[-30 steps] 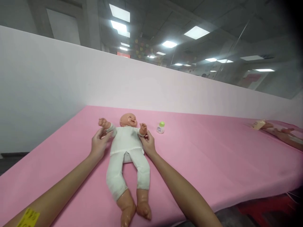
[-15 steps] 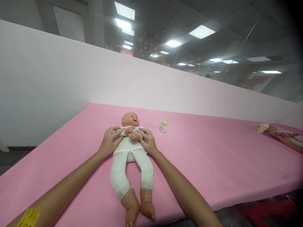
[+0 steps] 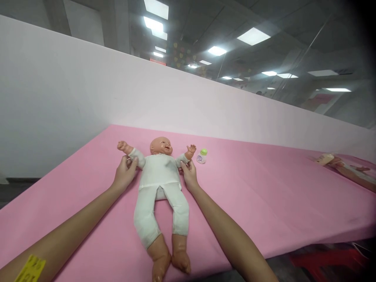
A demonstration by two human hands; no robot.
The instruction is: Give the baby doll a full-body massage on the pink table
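A baby doll (image 3: 160, 172) with a white cloth body lies on its back, head away from me and feet towards me. Its two arms are spread out to the sides. My left hand (image 3: 125, 172) is closed around the doll's arm on the left, just below its raised fist. On the other side, my right hand (image 3: 188, 172) grips the doll's other arm near the wrist, fingertips partly hidden. A small clear bottle (image 3: 201, 156) with a green cap stands just beyond my right hand.
Pink cloth (image 3: 249, 196) covers the table. Along its back runs a white partition (image 3: 176, 102) with glass above. At the far right another person's arm (image 3: 355, 176) reaches near a pale pack (image 3: 325, 158). A red object (image 3: 326, 260) shows below the table edge.
The doll's arms, folded over its chest before, have swung outward with my hands. Both hands have moved apart and now hold the arms at the doll's sides.
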